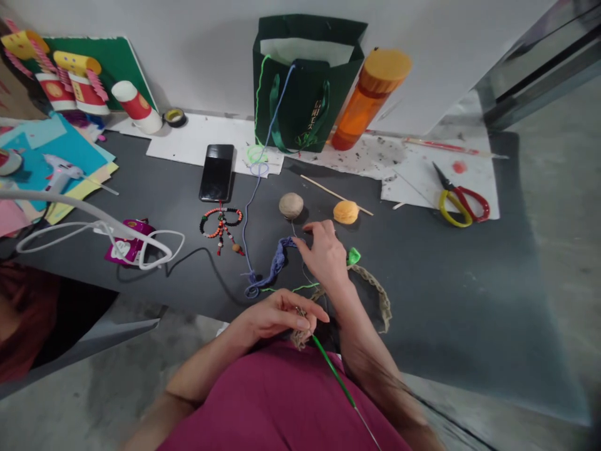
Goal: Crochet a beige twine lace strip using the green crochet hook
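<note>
Pinching tan crochet [300,338], left grip [277,316]; right grip [323,254] loose on blue strip [275,263], ball [291,205] beyond.

At 6 o'clock, the green-handled hook [334,373] runs off the bottom edge, its other end hidden in the left hand [277,316]. The right wrist [340,291] covers part of the tan crocheted strip [382,300]. At 8 o'clock, the left edge cuts off a dark red garment [28,313].

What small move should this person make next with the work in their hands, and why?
Probably the right hand should move to the green-handled needle: only the left hand is at it, by the tan crocheted band, while the right fingers sit apart, beside the blue crocheted strip.
</note>
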Demonstrator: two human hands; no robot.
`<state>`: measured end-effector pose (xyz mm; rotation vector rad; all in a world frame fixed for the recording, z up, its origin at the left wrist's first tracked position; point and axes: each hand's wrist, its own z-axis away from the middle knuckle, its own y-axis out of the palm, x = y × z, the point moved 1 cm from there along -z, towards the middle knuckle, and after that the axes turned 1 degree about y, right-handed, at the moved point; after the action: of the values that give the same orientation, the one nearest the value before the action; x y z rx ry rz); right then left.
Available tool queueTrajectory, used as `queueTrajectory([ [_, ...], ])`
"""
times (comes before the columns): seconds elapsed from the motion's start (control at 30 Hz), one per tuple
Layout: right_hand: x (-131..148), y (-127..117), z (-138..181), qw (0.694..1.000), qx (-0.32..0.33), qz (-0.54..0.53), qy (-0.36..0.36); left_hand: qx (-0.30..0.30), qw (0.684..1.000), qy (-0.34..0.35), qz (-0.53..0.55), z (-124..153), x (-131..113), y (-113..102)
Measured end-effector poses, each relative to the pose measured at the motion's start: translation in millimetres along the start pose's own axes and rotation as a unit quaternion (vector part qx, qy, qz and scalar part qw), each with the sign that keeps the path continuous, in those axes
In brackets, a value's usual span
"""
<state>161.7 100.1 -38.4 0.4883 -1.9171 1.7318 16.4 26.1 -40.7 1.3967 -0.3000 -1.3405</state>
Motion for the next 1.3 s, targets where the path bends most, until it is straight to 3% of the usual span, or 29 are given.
queueTrajectory([
  [0.2, -3.0, 4.3, -1.1, 0.998, -0.033, -0.036, -0.033, -0.009, 1.000, 0.004, -0.003, 0.2, -3.9, 3.2],
  [0.37, -0.9, -2.8, -0.6, 0.982, -0.064, -0.178, -0.016, -0.027, 1.000, 0.012, 0.004, 1.3, -6.8, 7.4],
  [0.47, 2.6, -13.1, 0.1, 0.954, -0.063, -0.292, 0.031, -0.036, 0.999, 0.014, 0.012, 1.9, -6.2, 8.0],
  [0.6, 8.1, -25.4, 0.3, 0.931, -0.043, -0.355, 0.069, -0.042, 0.999, 0.020, 0.018, 0.8, -4.1, 5.7],
  [0.67, 12.9, -31.1, 1.9, 0.905, -0.028, -0.417, 0.076, -0.043, 0.999, 0.021, 0.021, -0.3, -2.8, 3.8],
  [0.8, 27.3, -47.1, 7.2, 0.839, -0.041, -0.540, 0.045, -0.047, 0.998, 0.023, 0.025, -1.8, -0.9, 1.4],
  [1.0, 41.3, -73.2, 16.7, 0.806, -0.041, -0.590, -0.013, -0.054, 0.998, 0.033, 0.023, -3.4, -0.2, 1.5],
  [1.13, 28.2, -86.9, 27.2, 0.819, 0.032, -0.571, -0.045, -0.054, 0.997, 0.044, 0.016, -1.5, -1.6, 1.5],
  [1.23, 12.0, -91.6, 35.2, 0.871, 0.172, -0.452, -0.089, -0.063, 0.995, 0.074, 0.017, 3.5, -7.7, 2.3],
  [1.3, 5.0, -89.3, 41.6, 0.911, 0.190, -0.342, -0.129, -0.090, 0.990, 0.110, 0.023, 7.2, -15.2, 4.4],
])
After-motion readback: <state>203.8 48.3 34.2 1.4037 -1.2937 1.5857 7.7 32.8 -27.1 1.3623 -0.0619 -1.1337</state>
